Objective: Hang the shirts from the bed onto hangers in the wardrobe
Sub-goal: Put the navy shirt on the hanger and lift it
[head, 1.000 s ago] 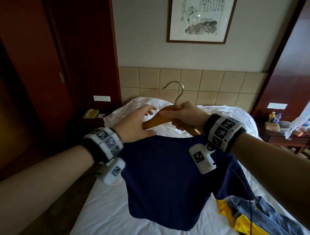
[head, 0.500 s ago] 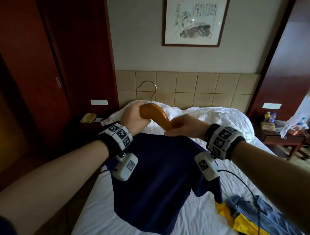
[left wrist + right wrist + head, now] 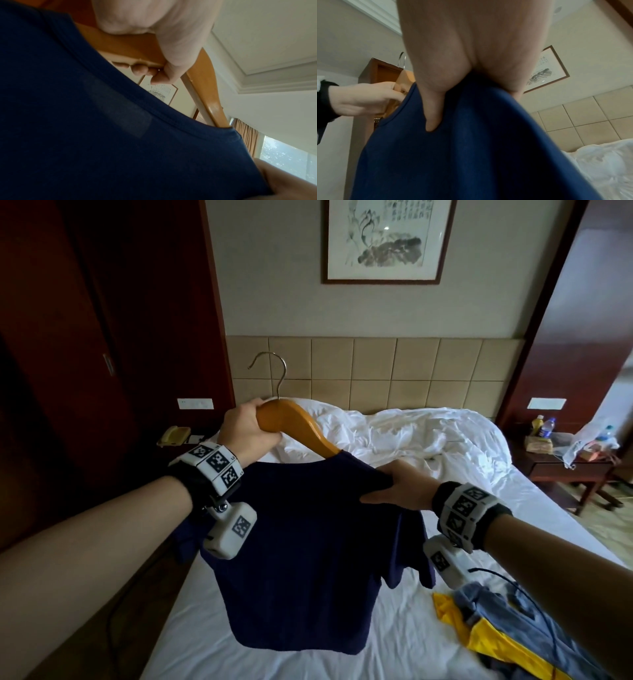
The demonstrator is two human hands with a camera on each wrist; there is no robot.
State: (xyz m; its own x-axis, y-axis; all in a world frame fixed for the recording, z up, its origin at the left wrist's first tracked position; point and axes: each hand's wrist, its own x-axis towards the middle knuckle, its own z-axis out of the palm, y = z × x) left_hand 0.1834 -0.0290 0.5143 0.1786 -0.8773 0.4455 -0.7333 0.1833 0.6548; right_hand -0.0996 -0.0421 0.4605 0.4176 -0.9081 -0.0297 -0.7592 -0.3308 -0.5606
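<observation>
at the far left stand the dark wooden wardrobe doors (image 3: 102, 344), with a yellow phone (image 3: 174, 435) on a low stand beside the bed. the left hand (image 3: 247, 433) is curled round the raised left end of a wooden hanger (image 3: 294, 424), fingers wrapped under the wood, the metal hook (image 3: 272, 374) pointing up. the hanger slopes down to the right and its right arm goes into the neck of a dark blue shirt (image 3: 301, 549), which hangs in the air over the white bed (image 3: 191, 631). the right hand (image 3: 399, 486) pinches the shirt's right shoulder, thumb underneath and fingers over the cloth. further right, a yellow and grey-blue heap of clothes (image 3: 507, 631) lies on the bed near the bottom corner. a crumpled white quilt (image 3: 404, 433) sits at the head of the bed, and bottles (image 3: 544, 426) stand on a small desk (image 3: 561, 470) at the far right.
</observation>
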